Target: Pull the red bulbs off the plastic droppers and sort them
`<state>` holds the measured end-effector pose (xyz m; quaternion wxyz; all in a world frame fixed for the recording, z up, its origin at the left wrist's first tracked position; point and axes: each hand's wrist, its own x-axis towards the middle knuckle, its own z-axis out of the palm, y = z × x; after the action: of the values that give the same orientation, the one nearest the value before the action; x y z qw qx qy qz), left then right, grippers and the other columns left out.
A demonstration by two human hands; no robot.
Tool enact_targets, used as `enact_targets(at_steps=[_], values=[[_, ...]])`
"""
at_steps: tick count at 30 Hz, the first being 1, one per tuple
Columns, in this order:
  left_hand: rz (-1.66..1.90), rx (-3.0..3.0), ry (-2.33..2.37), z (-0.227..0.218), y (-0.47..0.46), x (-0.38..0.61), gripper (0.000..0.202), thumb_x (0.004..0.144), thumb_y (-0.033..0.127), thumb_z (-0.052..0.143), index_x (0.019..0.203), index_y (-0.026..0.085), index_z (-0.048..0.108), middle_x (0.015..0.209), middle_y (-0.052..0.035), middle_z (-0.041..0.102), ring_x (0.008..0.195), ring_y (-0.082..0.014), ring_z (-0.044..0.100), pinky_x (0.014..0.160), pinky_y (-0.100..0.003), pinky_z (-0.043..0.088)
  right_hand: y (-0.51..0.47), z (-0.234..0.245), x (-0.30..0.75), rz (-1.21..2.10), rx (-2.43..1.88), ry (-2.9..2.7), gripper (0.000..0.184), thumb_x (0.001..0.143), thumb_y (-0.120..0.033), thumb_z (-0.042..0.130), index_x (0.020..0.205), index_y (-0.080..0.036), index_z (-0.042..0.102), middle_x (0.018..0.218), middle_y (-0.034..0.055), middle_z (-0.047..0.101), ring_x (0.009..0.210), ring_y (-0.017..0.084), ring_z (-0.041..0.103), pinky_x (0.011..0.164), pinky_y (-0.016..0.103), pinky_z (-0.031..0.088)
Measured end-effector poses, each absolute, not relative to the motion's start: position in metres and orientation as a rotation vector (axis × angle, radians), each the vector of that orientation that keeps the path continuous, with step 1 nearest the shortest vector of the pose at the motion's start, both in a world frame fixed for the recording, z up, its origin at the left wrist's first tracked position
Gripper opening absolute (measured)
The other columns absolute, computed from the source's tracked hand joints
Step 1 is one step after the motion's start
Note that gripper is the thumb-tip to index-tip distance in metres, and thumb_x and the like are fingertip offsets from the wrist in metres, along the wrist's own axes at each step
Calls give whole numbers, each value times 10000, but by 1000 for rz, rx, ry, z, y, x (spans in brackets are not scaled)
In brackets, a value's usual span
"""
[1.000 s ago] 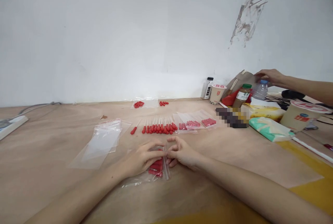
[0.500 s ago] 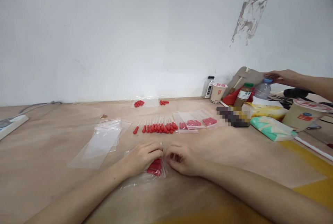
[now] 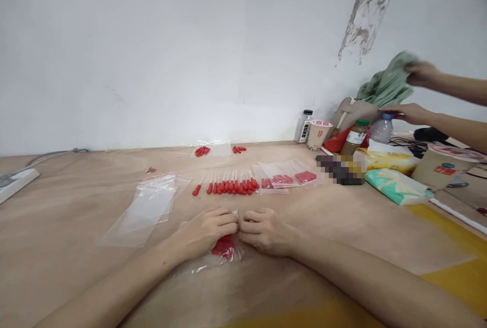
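A clear plastic bag (image 3: 201, 266) with red rubber bulbs (image 3: 223, 248) inside lies on the table in front of me. My left hand (image 3: 211, 229) rests over it, fingers closed on its upper right edge. Against that same edge my right hand (image 3: 264, 231) is closed, fingertips pinching the plastic beside the left fingertips. The exact grip is partly hidden behind the fingers. Just beyond my hands lies a row of droppers (image 3: 233, 186) with red bulbs toward me. To its right are zip bags of red bulbs (image 3: 283, 179); flat zip bags (image 3: 148, 214) lie to the left.
Loose red bulbs (image 3: 202, 151) lie near the wall. At right stand a cup (image 3: 318, 136), a green-capped bottle (image 3: 355, 137) and tissue packs (image 3: 397, 187). A co-worker's hand (image 3: 424, 74) holds a green cloth (image 3: 390, 82) there. A power strip (image 3: 17, 186) lies far left.
My right hand has moved slightly left, and its fingers have closed at the bag's edge. A co-worker's second hand has appeared at right, lifting a green cloth.
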<state>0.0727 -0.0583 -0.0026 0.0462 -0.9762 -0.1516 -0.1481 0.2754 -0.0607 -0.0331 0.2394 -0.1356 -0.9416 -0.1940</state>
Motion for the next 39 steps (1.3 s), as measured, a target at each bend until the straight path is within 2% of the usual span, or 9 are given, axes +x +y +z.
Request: enact_targets(at_steps=[4, 9, 12, 17, 21, 24, 28, 34, 39], values=[[-481, -3028, -518, 7, -56, 65, 316, 943, 139, 272, 813, 151, 560, 851, -36, 606, 793, -132, 558, 694, -239, 448, -60, -27, 282, -451, -370, -2612, 219, 881, -116, 393, 749, -184, 553, 828, 20, 604, 857, 138, 493, 700, 248, 395], [-603, -2964, -592, 8, -47, 47, 274, 928, 107, 290, 995, 187, 544, 1091, -41, 601, 994, -130, 558, 851, -256, 442, -67, -16, 294, 37, -532, -2616, 105, 797, -153, 510, 845, -189, 596, 811, 12, 627, 835, 150, 507, 738, 270, 403], [-588, -2989, -700, 1, -48, 45, 275, 920, 105, 293, 1018, 200, 531, 1105, -38, 599, 984, -135, 573, 827, -257, 458, -71, -15, 291, 329, -747, -2450, 186, 792, -140, 518, 920, -209, 634, 797, 9, 640, 820, 149, 523, 768, 288, 405], [-612, -3132, -957, 0, -65, 49, 223, 914, 228, 394, 1115, 206, 487, 1059, -48, 617, 950, -159, 590, 822, -285, 476, -69, -22, 280, 489, -878, -2273, 202, 801, -174, 553, 937, -240, 686, 763, 1, 681, 705, 130, 541, 705, 259, 413], [-582, -3227, -968, 2, -77, 44, 521, 828, 324, 555, 1291, 213, 344, 1241, -95, 526, 1121, -221, 510, 923, -359, 444, -66, -20, 282, 609, -784, -2285, 227, 742, -177, 629, 955, -237, 682, 812, -6, 684, 744, 123, 580, 733, 244, 425], [-650, -3221, -970, -4, -80, 41, 510, 833, 289, 536, 1298, 211, 341, 1274, -101, 498, 1149, -219, 490, 951, -370, 428, -64, -16, 285, 721, -634, -2315, 312, 713, -251, 681, 1024, -238, 657, 910, 2, 683, 793, 128, 604, 731, 233, 436], [-782, -3179, -1060, -10, -80, 47, 421, 846, 241, 502, 1253, 220, 397, 1226, -79, 534, 1099, -198, 525, 926, -349, 447, -65, -19, 284, 648, -690, -2314, 384, 618, -358, 754, 971, -232, 672, 853, 2, 687, 761, 146, 610, 725, 256, 435], [-891, -3160, -1094, -11, -77, 54, 365, 860, 242, 496, 1218, 229, 426, 1184, -63, 559, 1073, -182, 533, 909, -340, 450, -75, -24, 272, 532, -947, -2147, 344, 537, -308, 788, 847, -221, 668, 849, 1, 684, 779, 164, 605, 746, 287, 428], [-935, -3154, -1086, -13, -76, 54, 345, 864, 251, 488, 1205, 220, 449, 1158, -65, 576, 1042, -188, 549, 888, -347, 461, -75, -22, 268, 677, -972, -2083, 222, 567, -242, 765, 750, -194, 649, 795, -8, 679, 737, 146, 596, 711, 267, 442]])
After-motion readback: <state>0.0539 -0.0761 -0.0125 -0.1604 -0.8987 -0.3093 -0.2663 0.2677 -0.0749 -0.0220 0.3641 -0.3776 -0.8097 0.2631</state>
